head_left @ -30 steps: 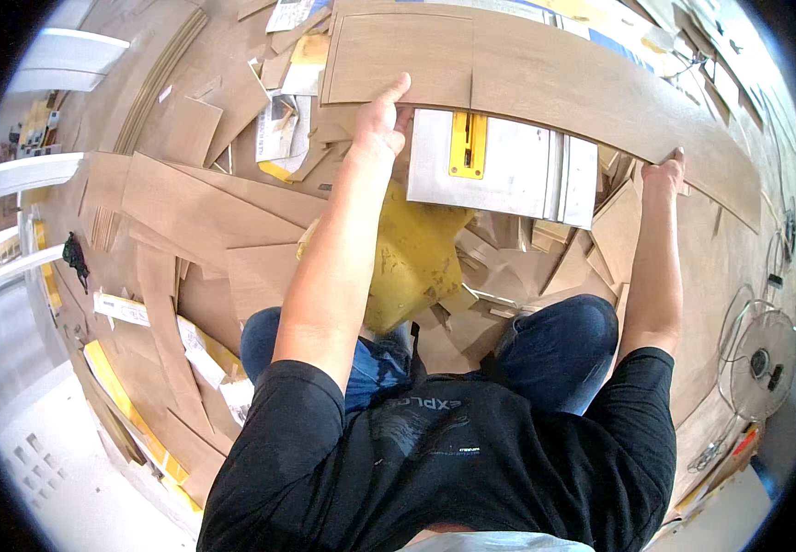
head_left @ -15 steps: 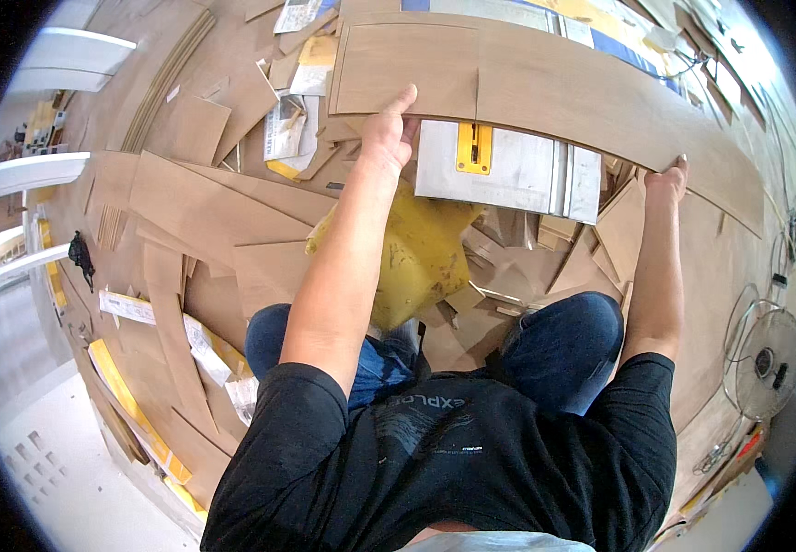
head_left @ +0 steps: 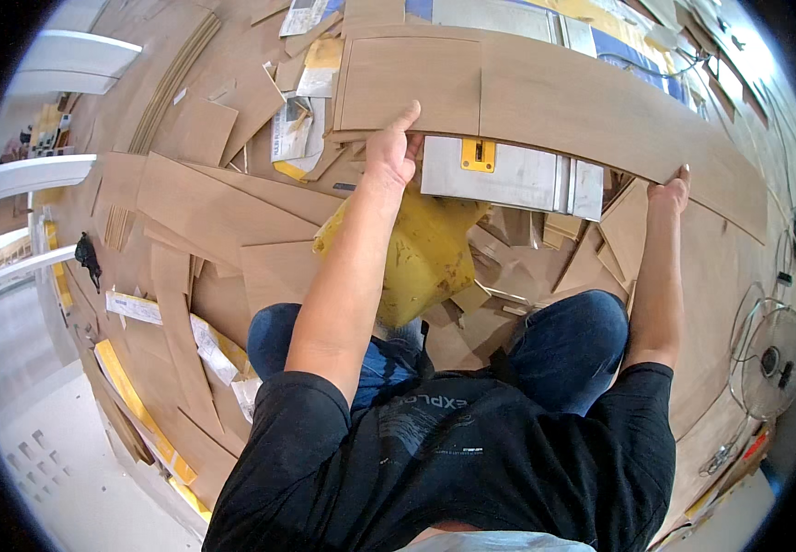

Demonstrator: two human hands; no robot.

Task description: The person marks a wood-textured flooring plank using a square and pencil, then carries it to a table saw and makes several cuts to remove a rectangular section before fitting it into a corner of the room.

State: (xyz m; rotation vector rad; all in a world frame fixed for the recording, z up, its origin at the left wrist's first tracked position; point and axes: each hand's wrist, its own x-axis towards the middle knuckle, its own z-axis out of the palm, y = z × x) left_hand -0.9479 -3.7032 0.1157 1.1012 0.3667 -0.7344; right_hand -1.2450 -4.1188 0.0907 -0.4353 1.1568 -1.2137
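A long brown wood plank (head_left: 582, 101) lies crosswise over a small table saw with a metal top (head_left: 508, 179). A straight line crosses the plank left of its middle; I cannot tell whether it is a seam or a mark. My left hand (head_left: 393, 147) grips the near edge toward the left end, thumb on top and fingers underneath. Farther right, my right hand (head_left: 670, 190) holds the same edge, its thumb up and its other fingers mostly hidden. Between the hands, a yellow slotted insert (head_left: 478, 156) in the saw top shows partly from under the plank.
A stained yellow casing (head_left: 425, 258) stands below the saw, in front of my knees. Brown board offcuts (head_left: 223, 216) litter the floor, with long strips stacked at the far left (head_left: 168, 83). A round wire-caged fan (head_left: 770, 359) and loose cables are at the right.
The plank has come slightly toward me with both hands on it, covering more of the yellow insert. My grip looks the same.
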